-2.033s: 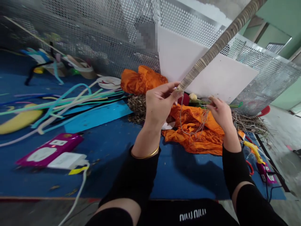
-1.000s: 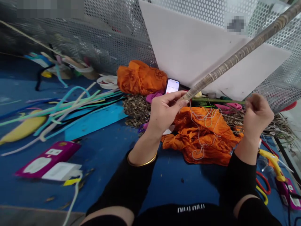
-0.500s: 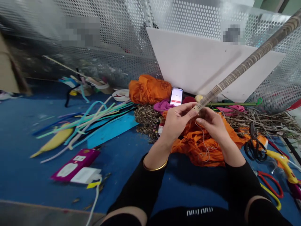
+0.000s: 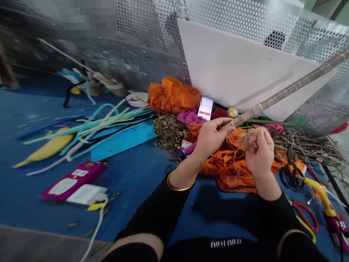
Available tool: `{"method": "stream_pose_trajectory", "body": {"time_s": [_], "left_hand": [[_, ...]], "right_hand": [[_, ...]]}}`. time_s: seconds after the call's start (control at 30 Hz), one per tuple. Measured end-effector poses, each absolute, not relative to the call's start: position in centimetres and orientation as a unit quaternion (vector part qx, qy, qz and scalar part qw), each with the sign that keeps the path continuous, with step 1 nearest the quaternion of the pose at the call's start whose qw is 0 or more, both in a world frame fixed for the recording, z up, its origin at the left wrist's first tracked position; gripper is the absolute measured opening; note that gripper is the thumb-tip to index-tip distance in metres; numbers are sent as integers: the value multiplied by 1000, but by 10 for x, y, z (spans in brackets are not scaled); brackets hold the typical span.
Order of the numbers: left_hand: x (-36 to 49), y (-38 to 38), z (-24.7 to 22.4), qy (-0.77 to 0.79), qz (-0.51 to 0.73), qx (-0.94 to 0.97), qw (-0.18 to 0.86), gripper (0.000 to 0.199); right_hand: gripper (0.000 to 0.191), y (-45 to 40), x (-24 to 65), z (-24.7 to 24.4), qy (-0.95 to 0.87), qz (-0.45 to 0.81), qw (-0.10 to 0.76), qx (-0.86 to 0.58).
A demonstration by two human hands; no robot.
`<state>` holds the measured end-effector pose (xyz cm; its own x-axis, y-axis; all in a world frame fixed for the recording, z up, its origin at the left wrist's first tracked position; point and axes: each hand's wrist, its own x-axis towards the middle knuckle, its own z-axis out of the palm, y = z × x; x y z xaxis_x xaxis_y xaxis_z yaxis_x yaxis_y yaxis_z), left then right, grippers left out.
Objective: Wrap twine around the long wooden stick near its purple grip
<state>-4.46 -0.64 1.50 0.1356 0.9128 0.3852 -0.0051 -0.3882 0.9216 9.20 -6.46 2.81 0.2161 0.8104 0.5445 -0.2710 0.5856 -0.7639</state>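
My left hand (image 4: 214, 135) is closed around the near end of a long pole (image 4: 280, 95) wound with grey-brown cord. The pole slants up to the right, out of view. Just right of that end, my right hand (image 4: 259, 151) is closed in a pinch, and a thin string (image 4: 236, 160) appears to run to its fingers. Loops of the string hang between my hands, over crumpled orange cloth (image 4: 231, 178) on the blue table. Where the string meets the pole is too small to make out.
Black scissors (image 4: 291, 171), a yellow glue gun (image 4: 317, 191) and red-handled scissors (image 4: 307, 214) lie at right. Dry twigs (image 4: 308, 143) are behind them. A lit phone (image 4: 205, 108) leans near a white board (image 4: 231, 62). Pipe cleaners (image 4: 95, 127) and a purple packet (image 4: 73, 180) lie left.
My right hand has moved away from the pole's end to the right, its fingers now pinched. My left hand keeps its grip, and the pole is tilted lower. The view has shifted slightly.
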Motion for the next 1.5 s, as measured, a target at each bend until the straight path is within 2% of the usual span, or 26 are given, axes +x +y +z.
{"method": "stream_pose_trajectory", "body": {"time_s": [0.23,0.5,0.63,0.73,0.87,1.03,1.3,1.5], "left_hand": [[-43,-21,19,474,509,688,206,23],[-41,-24,16,482,467,726,149,23],[-36,-24,15,499,407,758,106,23],[-37,-23,16,507,370,774,86,21],[-40,-23,19,510,361,777,78,22],[-39,-24,19,493,345,794,83,20],[-42,-27,21,473,331,809,111,24],[-42,-28,23,461,316,821,115,20]], "right_hand": [[40,-88,86,35,-498,309,724,-364],[32,-103,78,28,-598,197,672,-389],[28,-96,92,36,-668,184,638,-335],[23,-95,109,47,-717,103,615,-312],[17,-98,129,58,-718,8,598,-357],[23,-100,136,60,-692,79,603,-388],[31,-84,139,54,-746,197,560,-304],[37,-72,141,48,-699,264,592,-302]]}}
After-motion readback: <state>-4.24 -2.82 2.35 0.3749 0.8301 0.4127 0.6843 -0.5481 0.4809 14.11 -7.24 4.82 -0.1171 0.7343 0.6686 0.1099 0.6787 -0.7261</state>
